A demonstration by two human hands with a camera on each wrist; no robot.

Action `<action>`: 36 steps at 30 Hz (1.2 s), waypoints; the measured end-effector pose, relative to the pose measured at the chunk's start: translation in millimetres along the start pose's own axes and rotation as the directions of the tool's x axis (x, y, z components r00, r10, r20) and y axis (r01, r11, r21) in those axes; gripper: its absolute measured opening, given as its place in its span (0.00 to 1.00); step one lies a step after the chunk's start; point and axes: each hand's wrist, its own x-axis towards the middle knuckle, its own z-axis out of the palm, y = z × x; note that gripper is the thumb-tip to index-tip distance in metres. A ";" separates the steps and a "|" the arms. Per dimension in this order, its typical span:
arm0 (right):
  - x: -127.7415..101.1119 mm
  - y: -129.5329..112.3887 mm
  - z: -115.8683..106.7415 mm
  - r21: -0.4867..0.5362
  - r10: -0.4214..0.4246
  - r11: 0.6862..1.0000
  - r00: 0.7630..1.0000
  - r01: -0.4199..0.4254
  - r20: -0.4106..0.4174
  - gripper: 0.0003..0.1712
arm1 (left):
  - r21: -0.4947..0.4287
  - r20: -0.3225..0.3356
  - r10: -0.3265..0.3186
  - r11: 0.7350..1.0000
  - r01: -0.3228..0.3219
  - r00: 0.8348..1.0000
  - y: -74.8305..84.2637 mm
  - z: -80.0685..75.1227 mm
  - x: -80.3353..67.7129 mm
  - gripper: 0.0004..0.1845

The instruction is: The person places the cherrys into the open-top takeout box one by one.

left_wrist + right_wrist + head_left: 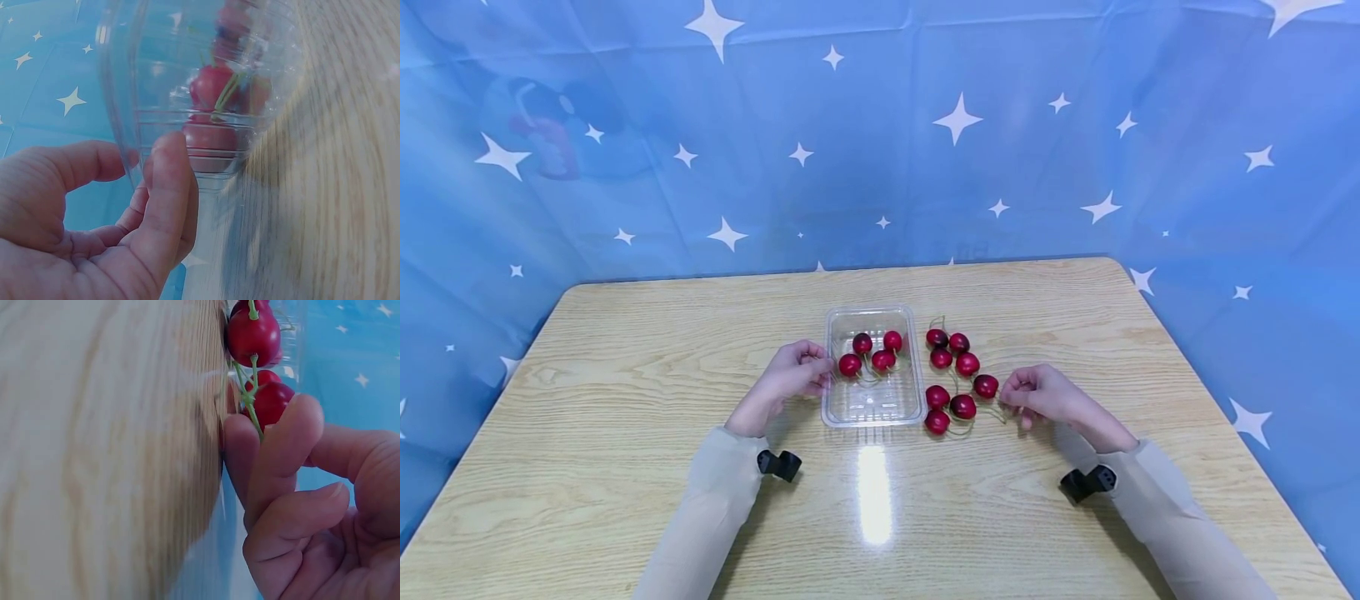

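Observation:
A clear plastic container [872,408] stands on the table with several dark red cherries [883,360] inside. My left hand [793,372] pinches its left rim, the thumb on one side of the wall and the fingers [169,187] on the other. To the right of the container lie several more stemmed cherries [962,407] in a loose group. At that group's right edge, my right hand [1037,395] has its fingers curled and the fingertips right at a dark cherry [273,403]. A green stem [253,412] runs down to these fingertips, where its end is partly hidden.
The light wood-grain table [662,375] reaches back to a blue curtain [880,167] with white stars. A bright light reflection shows in front of the container. Each sleeve carries a small black wrist camera [780,465].

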 end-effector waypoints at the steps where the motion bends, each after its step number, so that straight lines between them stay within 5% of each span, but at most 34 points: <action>1: -0.2 0.0 0.0 0.015 -0.002 1.000 1.000 0.002 0.008 0.07 | 0.000 0.001 0.001 1.000 -0.001 1.000 -0.1 -0.1 0.0 0.07; 16: -2.2 2.1 2.0 0.145 -0.054 0.988 0.998 0.056 -0.020 0.11 | -0.001 0.000 0.006 1.000 -0.006 1.000 -0.6 0.4 0.0 0.08; 25: -3.1 1.1 2.3 0.297 -0.058 0.953 0.998 0.063 -0.026 0.11 | 0.008 -0.007 0.002 1.000 -0.002 1.000 -0.3 0.3 0.2 0.07; 36: -3.5 0.8 1.1 0.325 -0.064 0.943 0.997 0.074 -0.043 0.14 | 0.009 -0.013 -0.006 1.000 0.006 1.000 0.7 1.2 0.2 0.06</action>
